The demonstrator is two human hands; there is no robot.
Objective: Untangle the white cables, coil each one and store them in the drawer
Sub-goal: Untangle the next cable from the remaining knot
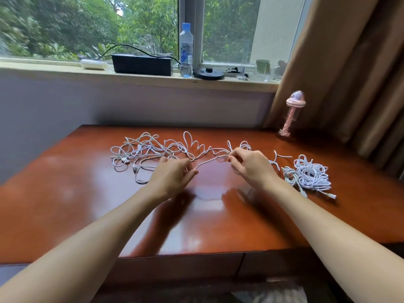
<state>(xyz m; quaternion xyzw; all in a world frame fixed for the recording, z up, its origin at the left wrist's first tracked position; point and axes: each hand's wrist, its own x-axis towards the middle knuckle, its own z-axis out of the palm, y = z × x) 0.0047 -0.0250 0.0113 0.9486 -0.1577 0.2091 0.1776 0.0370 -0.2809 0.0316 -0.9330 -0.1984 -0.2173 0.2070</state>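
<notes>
Untangling is the step in hand, and coiling and storing are not yet begun. The white cables are lying on the glossy red-brown wooden desk (87, 204), and the drawer (175, 267) under its front edge is sitting closed. A loose tangle (142, 152) is sprawling over the far left-centre of the desk in thin, limp loops, with small plugs showing along its near side. A tighter pile (310, 173) is sitting well apart at the right, its rope-like loops bunched and two plug ends trailing toward the near edge. Both hands are working between the two heaps. The left hand (172, 173) is pinching one strand (209, 160) with curled fingertips, and the right hand (251, 165) is pinching the same strand further along. The stretch between them is hanging in a shallow arch just above the wood. The next move is probably calling for feeding this strand back toward the tangle and easing it out of the crossing loops. Hauling on it is likely to tighten the soft, braided-looking cord into knots.
</notes>
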